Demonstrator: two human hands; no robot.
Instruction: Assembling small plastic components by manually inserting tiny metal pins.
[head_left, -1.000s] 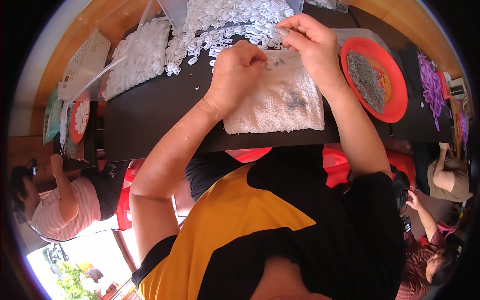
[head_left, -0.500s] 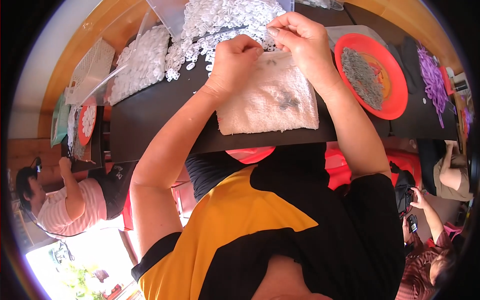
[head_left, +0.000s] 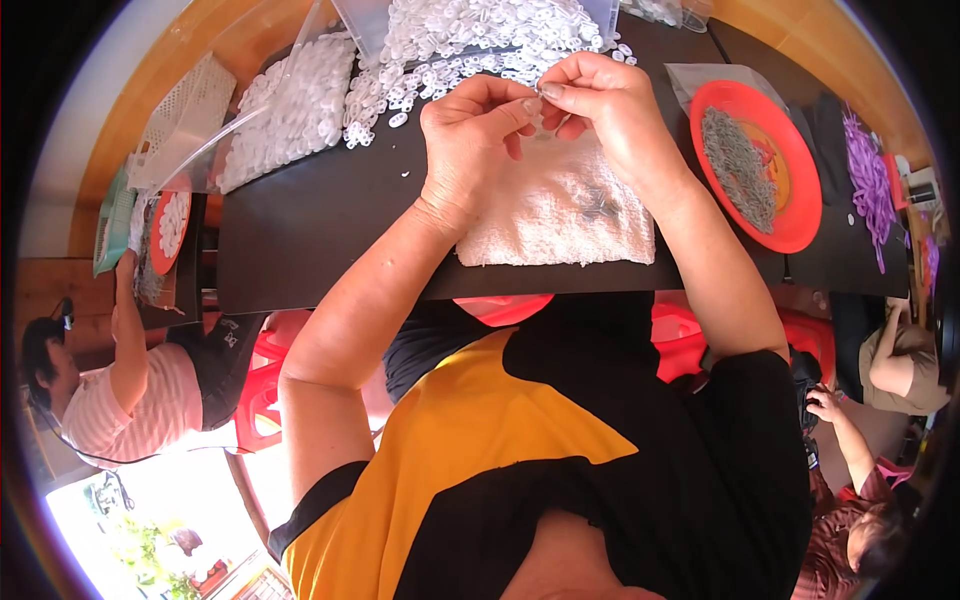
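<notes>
My left hand (head_left: 468, 140) and my right hand (head_left: 605, 112) meet fingertip to fingertip above the far part of a folded cream cloth (head_left: 545, 225). Both are closed in a pinch. Whatever lies between the fingertips is too small to make out. Some small grey pieces (head_left: 600, 203) rest on the cloth near its right side. Just beyond my hands, small white oval plastic pieces with holes (head_left: 400, 92) are scattered on the dark table (head_left: 320, 225). More of them fill a clear plastic bin (head_left: 358, 25) behind.
To the right, a red plate (head_left: 800, 220) holds many thin grey pieces (head_left: 738, 165). Purple strips (head_left: 868, 175) lie farther right. A bag of white pieces (head_left: 285, 120) stands at the left, by a white basket (head_left: 190, 110). Other people sit at both sides.
My hands have come together, the left one turning so its fingers meet the right's. The view has shifted slightly. At the left, a co-worker's arm now reaches farther toward the green basket.
</notes>
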